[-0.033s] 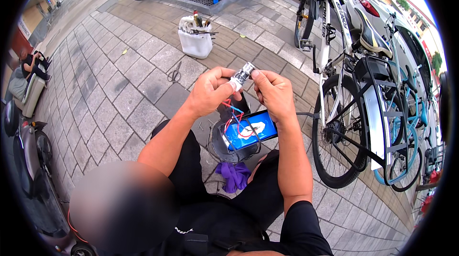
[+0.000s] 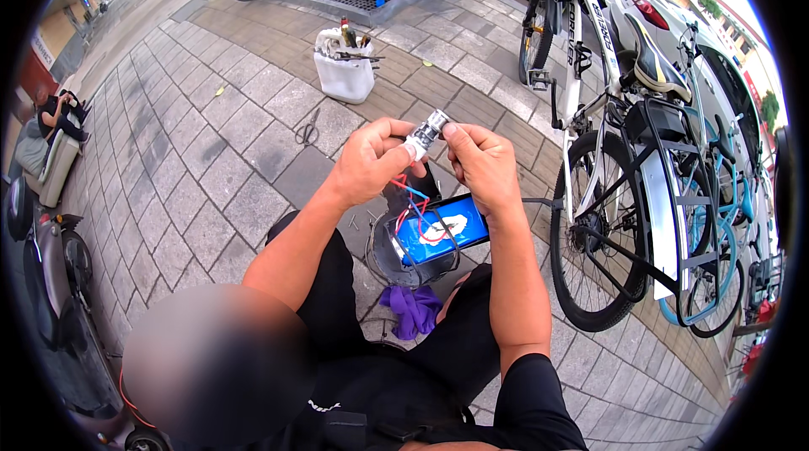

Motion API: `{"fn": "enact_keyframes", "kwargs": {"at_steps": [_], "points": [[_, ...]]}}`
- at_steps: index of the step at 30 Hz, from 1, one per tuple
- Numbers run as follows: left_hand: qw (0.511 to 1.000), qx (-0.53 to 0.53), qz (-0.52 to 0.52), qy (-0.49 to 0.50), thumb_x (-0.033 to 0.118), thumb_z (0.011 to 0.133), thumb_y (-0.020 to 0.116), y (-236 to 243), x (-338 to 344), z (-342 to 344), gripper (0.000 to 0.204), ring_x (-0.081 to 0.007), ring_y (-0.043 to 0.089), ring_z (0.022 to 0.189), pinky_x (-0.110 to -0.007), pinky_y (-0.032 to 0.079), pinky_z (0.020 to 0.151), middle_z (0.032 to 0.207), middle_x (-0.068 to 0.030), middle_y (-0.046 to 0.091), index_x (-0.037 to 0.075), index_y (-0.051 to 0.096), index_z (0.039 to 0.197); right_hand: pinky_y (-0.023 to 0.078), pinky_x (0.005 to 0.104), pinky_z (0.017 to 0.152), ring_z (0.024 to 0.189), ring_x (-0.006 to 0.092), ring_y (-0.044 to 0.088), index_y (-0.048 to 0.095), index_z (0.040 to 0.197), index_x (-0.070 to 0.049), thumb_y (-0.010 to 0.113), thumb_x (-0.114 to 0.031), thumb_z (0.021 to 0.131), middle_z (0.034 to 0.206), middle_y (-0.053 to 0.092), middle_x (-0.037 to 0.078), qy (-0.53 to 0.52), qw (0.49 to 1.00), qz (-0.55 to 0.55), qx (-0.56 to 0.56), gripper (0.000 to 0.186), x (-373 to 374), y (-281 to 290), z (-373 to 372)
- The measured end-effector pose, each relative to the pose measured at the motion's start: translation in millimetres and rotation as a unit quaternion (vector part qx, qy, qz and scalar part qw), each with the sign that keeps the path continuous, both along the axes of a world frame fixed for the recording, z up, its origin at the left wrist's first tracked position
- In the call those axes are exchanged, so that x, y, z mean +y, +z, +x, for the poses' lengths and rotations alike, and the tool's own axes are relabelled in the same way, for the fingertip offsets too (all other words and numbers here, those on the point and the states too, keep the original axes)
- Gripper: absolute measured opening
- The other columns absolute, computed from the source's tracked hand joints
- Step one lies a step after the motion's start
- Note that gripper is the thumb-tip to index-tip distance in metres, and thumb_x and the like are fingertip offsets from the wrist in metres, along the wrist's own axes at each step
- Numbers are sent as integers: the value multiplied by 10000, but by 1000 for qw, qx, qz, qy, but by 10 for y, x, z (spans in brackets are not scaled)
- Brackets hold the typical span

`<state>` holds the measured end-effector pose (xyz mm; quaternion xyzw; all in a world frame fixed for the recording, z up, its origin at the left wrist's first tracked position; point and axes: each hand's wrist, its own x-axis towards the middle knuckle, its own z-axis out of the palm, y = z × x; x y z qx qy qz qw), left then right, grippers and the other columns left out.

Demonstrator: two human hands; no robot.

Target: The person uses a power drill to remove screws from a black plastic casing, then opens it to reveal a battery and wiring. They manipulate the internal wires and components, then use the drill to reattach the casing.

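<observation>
Between my hands is a small silver-and-white cylindrical part (image 2: 428,135) with wires, held tilted up to the right. My left hand (image 2: 368,163) pinches its white lower end. My right hand (image 2: 484,166) has thumb and fingers closed on its silver upper end. Red and blue wires (image 2: 411,191) hang under it toward a blue-wrapped pack (image 2: 413,240) with a white patch, which looks like a battery. The pack rests in a dark housing (image 2: 383,259) on the ground between my legs. A crumpled purple cloth (image 2: 411,310) lies just nearer to me.
A cut-open white jug (image 2: 344,79) of tools stands ahead on the paving, scissors (image 2: 308,128) to its near left. Small screws (image 2: 354,220) lie beside the housing. A white bicycle (image 2: 590,114) is at right, a scooter (image 2: 59,316) at left. A blurred round shape (image 2: 215,367) covers the lower left.
</observation>
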<state>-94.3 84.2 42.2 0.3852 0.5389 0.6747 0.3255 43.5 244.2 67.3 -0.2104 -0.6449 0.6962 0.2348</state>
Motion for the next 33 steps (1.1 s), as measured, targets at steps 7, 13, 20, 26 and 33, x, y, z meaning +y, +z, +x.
{"fn": "enact_keyframes", "kwargs": {"at_steps": [7, 13, 20, 26, 33], "points": [[1000, 5, -6, -3, 88, 994, 602, -3, -2, 2, 387, -210, 733, 925, -359, 582, 878, 1119, -192, 733, -100, 551, 1328, 379, 210, 520, 611, 22, 500, 781, 1064, -8, 743, -312, 1008, 747, 617, -42, -1, 1000, 6, -2, 312, -8, 10, 9], [1000, 16, -2, -8, 98, 986, 605, 4, -14, -2, 429, -213, 727, 947, -364, 575, 904, 1138, -194, 729, -94, 526, 1361, 392, 211, 549, 647, 22, 514, 784, 1061, -7, 738, -296, 1012, 764, 630, -43, -4, 1000, 27, 9, 296, -31, 34, 22], [999, 27, 30, -24, 138, 977, 614, 3, -26, 0, 474, -218, 718, 992, -377, 563, 940, 1154, -205, 723, -83, 509, 1383, 484, 242, 716, 781, 64, 591, 780, 1055, 20, 737, -228, 1010, 818, 680, -28, -16, 996, 81, 30, 255, -105, 106, 63], [996, 22, 77, -33, 68, 991, 598, 10, -17, 28, 404, -156, 702, 954, -302, 561, 838, 1028, -148, 746, -52, 500, 1364, 499, 271, 762, 847, 105, 629, 782, 1042, 16, 737, -165, 988, 890, 708, 41, -38, 978, 195, 59, 195, -159, 147, 103], [996, 40, 71, -42, 136, 981, 612, -16, -30, -5, 462, -182, 703, 993, -340, 555, 900, 1118, -167, 728, -51, 495, 1387, 446, 251, 698, 799, 74, 565, 772, 1043, 23, 732, -158, 996, 861, 665, 13, -35, 966, 245, 69, 191, -168, 166, 116]]}}
